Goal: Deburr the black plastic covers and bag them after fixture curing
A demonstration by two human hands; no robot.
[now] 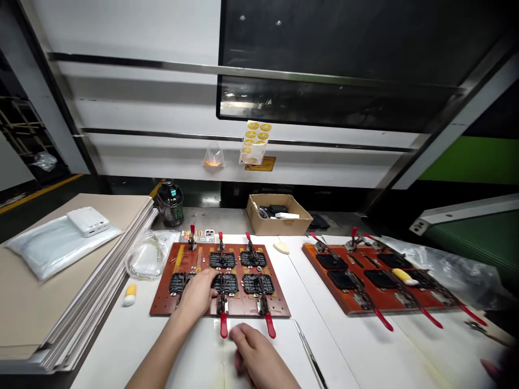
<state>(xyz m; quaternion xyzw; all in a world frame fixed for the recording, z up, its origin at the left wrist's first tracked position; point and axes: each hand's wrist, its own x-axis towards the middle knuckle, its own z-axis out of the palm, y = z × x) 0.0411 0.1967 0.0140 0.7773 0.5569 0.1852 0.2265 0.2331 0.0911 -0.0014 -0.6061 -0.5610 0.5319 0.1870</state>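
Observation:
My left hand (198, 294) lies over the near row of a reddish-brown clamping board (162, 302). Its thumb and forefinger are apart, touching or just over a black plastic part (229, 283); the other fingers are mostly hidden. Close beside the red handle (224, 326) of a toggle clamp, my right hand (259, 354) is curled, thumb against fingers. Whether anything sits inside it is hidden. More black ribbed parts (258, 283) rest on the board, several under metal clamps. A second red handle (270, 326) juts over the board's front edge.
Another clamping board (348, 305) stands right, a yellow-and-white piece (404, 277) on it. A knife-like tool (310, 354) lies between. Behind is a cardboard box (279, 227); at left are stacked sheets (133, 232) and a yellow-and-white piece (130, 295). Another person's hand (490, 370) shows at right.

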